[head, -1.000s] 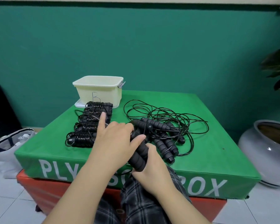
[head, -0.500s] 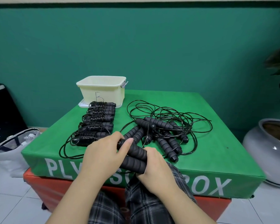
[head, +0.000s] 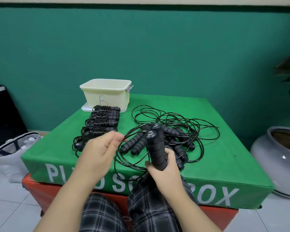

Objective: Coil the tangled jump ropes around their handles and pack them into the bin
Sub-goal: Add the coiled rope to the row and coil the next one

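My right hand [head: 164, 171] grips a pair of black foam handles [head: 156, 146], held upright side by side above the near edge of the green box [head: 224, 148]. My left hand [head: 99, 151] pinches the thin black cord [head: 132, 133] that leads from the handles' tops. More of that cord hangs in loops below the handles. A tangled pile of black ropes and handles [head: 177, 129] lies behind my right hand. Several coiled ropes [head: 102, 124] lie in a row at the left. The cream bin [head: 106, 94] stands open at the back left.
The green box sits on a red box [head: 49, 195]. A grey ceramic pot [head: 278, 158] stands on the floor at the right, a white bag [head: 8, 154] and a black case [head: 2, 114] at the left. My plaid-clad legs [head: 141, 210] are under the near edge.
The two handles have swung from lying across my hands to standing upright in my right hand. My left hand has let go of them and now pinches the cord to their left.
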